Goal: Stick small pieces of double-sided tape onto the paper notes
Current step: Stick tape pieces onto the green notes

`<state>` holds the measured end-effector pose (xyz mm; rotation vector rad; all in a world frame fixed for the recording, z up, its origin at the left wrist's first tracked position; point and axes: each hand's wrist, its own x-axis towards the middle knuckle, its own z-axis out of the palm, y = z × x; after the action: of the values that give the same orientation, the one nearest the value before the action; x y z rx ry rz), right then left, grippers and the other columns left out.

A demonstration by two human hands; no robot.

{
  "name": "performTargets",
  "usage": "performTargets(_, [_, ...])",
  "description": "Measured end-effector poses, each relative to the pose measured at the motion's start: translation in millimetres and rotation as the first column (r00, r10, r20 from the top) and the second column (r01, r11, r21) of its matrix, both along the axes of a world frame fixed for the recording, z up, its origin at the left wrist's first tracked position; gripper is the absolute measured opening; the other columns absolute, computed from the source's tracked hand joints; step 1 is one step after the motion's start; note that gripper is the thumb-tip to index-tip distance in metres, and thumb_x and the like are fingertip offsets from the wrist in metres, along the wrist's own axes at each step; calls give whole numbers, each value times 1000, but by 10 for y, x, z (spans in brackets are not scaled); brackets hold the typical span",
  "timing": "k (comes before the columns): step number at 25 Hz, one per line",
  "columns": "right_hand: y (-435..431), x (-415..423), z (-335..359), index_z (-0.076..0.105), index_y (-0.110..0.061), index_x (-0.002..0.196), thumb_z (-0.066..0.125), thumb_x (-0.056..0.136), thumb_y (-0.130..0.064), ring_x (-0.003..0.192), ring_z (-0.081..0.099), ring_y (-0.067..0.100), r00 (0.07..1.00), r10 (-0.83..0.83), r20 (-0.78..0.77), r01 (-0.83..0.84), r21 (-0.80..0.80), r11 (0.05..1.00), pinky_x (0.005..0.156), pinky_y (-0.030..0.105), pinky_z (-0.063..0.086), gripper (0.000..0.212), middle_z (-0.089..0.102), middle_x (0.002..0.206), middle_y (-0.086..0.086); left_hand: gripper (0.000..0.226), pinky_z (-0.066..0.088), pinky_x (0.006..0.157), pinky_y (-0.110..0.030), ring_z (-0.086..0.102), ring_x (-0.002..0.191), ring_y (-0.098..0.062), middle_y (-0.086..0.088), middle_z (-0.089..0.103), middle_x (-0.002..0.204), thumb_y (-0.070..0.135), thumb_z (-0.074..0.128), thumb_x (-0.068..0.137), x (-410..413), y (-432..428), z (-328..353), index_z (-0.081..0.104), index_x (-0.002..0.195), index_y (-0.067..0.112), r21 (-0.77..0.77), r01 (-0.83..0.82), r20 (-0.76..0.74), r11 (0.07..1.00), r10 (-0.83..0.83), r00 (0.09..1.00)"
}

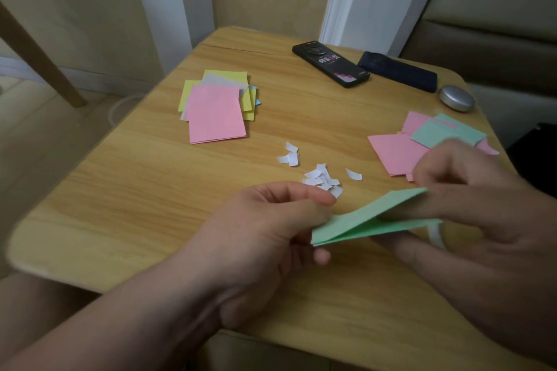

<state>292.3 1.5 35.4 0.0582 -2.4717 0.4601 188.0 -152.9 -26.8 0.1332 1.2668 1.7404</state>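
Both grips are clamped on one thing. left grip (pixel 268 238) pinches the left end of the green note (pixel 370 220), thumb on top, fingers curled under. right grip (pixel 488 205) holds the note's right end with curled fingers, and one finger seems to sit between the two flaps, but the blur makes that unsure. The note is folded, with the crease toward the left grip and the flaps spread apart toward the right grip. It is held just above the counter (pixel 120 190) at the near edge, not lying flat.

A white tape strip (pixel 435 236) curls out below the right grip, under the note. Cannot tell if the fingers hold it.

Just beyond the left grip is a small heap of white tape scraps (pixel 322 181), with a few loose ones near it, all lying on the counter.

Under and behind the right grip is a spread of pink notes (pixel 398 153) with a teal note (pixel 446 132) on top, partly hidden by the hand.

Further back, left of centre, sits a loose stack of notes (pixel 215 113), pink on top, with yellow, grey and a blue edge showing below.

At the far edge are a black phone (pixel 330 65) and a dark phone (pixel 398 71), side by side and face down. A silver oval case (pixel 456 98) lies near them at the right corner.
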Motion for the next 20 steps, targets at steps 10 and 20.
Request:
performTargets(10, [-26,234,-280,82,-30,84,79,66,-23,84,76,18,968,183,170,77,-899,431,67,18,58,20,79,88,0,39,53,75,-39,68,79,-28,-9,75,88,51,75,78,-177,-150,-26,79,97,18,83,77,-532,994,-21,846])
performTargets(20, [3,222,-322,79,-16,100,83,67,-33,95,74,33,949,264,173,107,-963,245,78,34,59,37,77,101,15,33,59,73,-36,68,76,-29,-24,74,90,23,91,65,-71,-105,-55,79,89,4,350,152,-122,924,-116,986])
